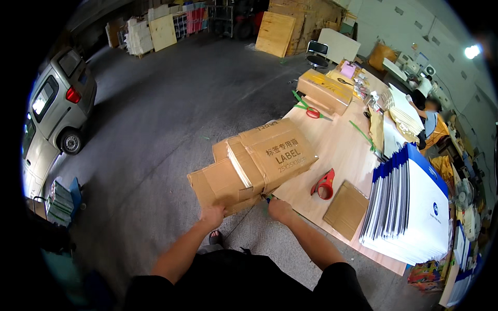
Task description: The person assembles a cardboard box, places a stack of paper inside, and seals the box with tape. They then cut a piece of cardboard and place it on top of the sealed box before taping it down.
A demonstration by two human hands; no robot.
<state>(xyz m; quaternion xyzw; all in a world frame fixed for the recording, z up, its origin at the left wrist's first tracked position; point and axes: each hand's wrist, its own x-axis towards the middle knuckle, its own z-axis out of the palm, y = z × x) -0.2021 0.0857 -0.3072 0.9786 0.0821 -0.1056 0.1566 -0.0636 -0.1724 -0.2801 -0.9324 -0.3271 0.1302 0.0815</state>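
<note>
Cardboard fills the middle of the frame: I have a brown carton [259,160] with its flaps hanging open toward me, and it sits half on the near-left corner of the pale wooden surface [342,150], half out over the grey concrete floor [171,114]. Because so much of it overhangs, my hands carry its near end. My left hand [213,215] is curled up under the loose lower flap, fingers closed on the edge of the card. My right hand [280,209] is closed at the near right corner of the carton, right where it meets the surface edge; how far its fingers wrap I cannot tell, as they are under the box.

Just right of the carton a red tape dispenser [323,184] lies within reach, and beside it a flat piece of cardboard [345,209]. At the right of the frame a row of white-and-blue folders [415,207] stands on edge. Farther up the surface lie red-handled scissors [313,111] and a second, closed carton [326,90]. A grey van [54,103] is parked at the left edge.
</note>
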